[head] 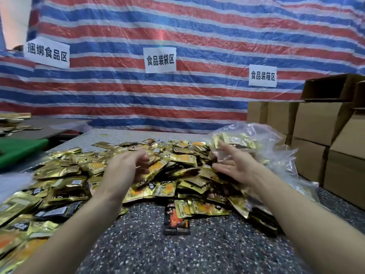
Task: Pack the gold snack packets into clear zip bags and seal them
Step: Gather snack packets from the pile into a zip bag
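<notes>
A: Where to find the shiny gold foil snack packets (pixel 177 165)?

B: Heaped in one broad pile on the grey speckled stone tabletop (pixel 148 244), directly under and between both hands.

A: And the left hand (pixel 128 165)?

B: Above the pile's middle-left, fingers curled down toward the packets. Too blurred to tell whether pinching one.

A: The right hand (pixel 235 165)?

B: Over the pile's right side, palm turned inward, fingers straight and spread, gripping nothing. Just beyond its fingertips, at the pile's far right corner, a crumpled clear plastic bag (pixel 262 135) with gold packets inside.

A: Edges, room to move?

B: Bare tabletop on the pile's near side, save for one black-and-red sachet (pixel 176 220) touching the near edge. Stacked brown cardboard boxes (pixel 320 125) close on the pile's right, behind the bag. Flat green board (pixel 19 153) off the pile's far left corner. Red, white and blue striped tarpaulin (pixel 177 26) hung behind the pile, bearing three white paper signs (pixel 160 59).
</notes>
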`<state>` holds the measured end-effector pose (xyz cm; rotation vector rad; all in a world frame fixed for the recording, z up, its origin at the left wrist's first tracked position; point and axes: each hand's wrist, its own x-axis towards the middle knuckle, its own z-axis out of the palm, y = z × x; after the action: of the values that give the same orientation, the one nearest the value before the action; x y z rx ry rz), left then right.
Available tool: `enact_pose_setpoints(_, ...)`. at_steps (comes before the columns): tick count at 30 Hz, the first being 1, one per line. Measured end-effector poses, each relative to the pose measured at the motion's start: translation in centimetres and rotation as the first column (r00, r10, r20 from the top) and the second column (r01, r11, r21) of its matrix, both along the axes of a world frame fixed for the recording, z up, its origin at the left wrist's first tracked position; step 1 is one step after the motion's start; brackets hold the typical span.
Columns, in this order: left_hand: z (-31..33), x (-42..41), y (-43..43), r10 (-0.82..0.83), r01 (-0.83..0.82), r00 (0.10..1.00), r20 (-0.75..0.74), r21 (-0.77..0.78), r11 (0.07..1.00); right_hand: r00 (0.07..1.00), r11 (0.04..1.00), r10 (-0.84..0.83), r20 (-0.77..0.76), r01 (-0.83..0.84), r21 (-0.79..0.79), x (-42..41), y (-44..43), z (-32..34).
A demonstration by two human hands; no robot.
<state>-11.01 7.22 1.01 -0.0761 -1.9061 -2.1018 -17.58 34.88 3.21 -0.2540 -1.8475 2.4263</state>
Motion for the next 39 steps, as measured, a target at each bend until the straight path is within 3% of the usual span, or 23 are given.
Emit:
enact_pose_setpoints(2, -0.4, 0.1, -0.3, -0.038, 0.038, 0.999, -0.001, -0.079, 0.996, 0.993, 0.962, -0.054, 0.106, 0.023, 0.272, -0.1, -1.5, -1.6)
enact_pose_setpoints(4, -0.6, 0.3, -0.7, -0.054, 0.053, 0.999, -0.006, -0.115, 0.992, 0.997, 0.915, -0.013, 0.072, -0.018, 0.404, 0.3, -3.6, -3.7)
enact_pose_setpoints(11, -1.8, 1.5, -3.3, 0.014, -0.013, 1.0, -0.001, -0.188, 0.982, 0.964, 0.868, 0.19, -0.188, -0.076, 0.492, 3.0, -10.7, -6.8)
enact_pose_setpoints(14, -2.7, 2.5, -5.5, 0.108, -0.135, 0.989, -0.104, -0.302, 0.944, 0.899, 0.835, 0.26, -0.352, -0.026, 0.549, 4.4, -12.7, -7.6)
enact_pose_setpoints(17, -3.8, 3.7, -7.3, 0.099, -0.191, 0.972, -0.214, -0.471, 0.861, 0.833, 0.803, 0.279, -0.478, 0.071, 0.592, 5.2, -14.0, -9.4)
enact_pose_setpoints(20, -5.4, 4.2, -9.2, 0.134, -0.276, 0.958, -0.254, -0.688, 0.671, 0.813, 0.811, 0.252, -0.524, 0.118, 0.574, 5.6, -14.6, -11.0)
enact_pose_setpoints(23, -6.8, 4.4, -11.8, 0.351, -0.318, 0.914, -0.203, -0.897, 0.308, 0.809, 0.814, 0.26, -0.527, 0.11, 0.57, 5.6, -14.5, -11.5)
enact_pose_setpoints(24, -7.2, 4.5, -12.5, 0.423, -0.281, 0.891, -0.164, -0.931, 0.232, 0.81, 0.817, 0.259, -0.527, 0.107, 0.566, 5.5, -14.4, -11.6)
enact_pose_setpoints(27, -7.7, 4.8, -14.7, 0.536, -0.33, 0.816, -0.218, -0.936, 0.122, 0.817, 0.822, 0.261, -0.515, 0.092, 0.562, 5.4, -14.0, -12.0)
enact_pose_setpoints(30, -7.2, 4.8, -18.2, 0.684, -0.347, 0.67, -0.288, -0.936, -0.054, 0.82, 0.827, 0.27, -0.504, 0.071, 0.558, 5.4, -14.0, -12.2)
enact_pose_setpoints(31, -7.0, 4.7, -19.5, 0.752, -0.27, 0.621, -0.221, -0.961, -0.059, 0.822, 0.83, 0.267, -0.503, 0.069, 0.554, 5.4, -14.0, -12.2)
enact_pose_setpoints(34, -7.3, 4.6, -21.6, 0.851, -0.091, 0.519, 0.085, -0.984, 0.154, 0.825, 0.83, 0.263, -0.499, 0.07, 0.554, 5.4, -14.0, -12.2)
enact_pose_setpoints(35, -7.7, 4.7, -21.8, 0.849, -0.073, 0.517, 0.108, -0.983, 0.169, 0.826, 0.828, 0.266, -0.496, 0.068, 0.556, 5.4, -14.0, -12.2)
enact_pose_setpoints(39, -8.0, 4.9, -22.5, 0.85, -0.14, 0.525, -0.033, -0.989, 0.048, 0.822, 0.832, 0.28, -0.495, 0.049, 0.552, 5.4, -14.0, -12.3)
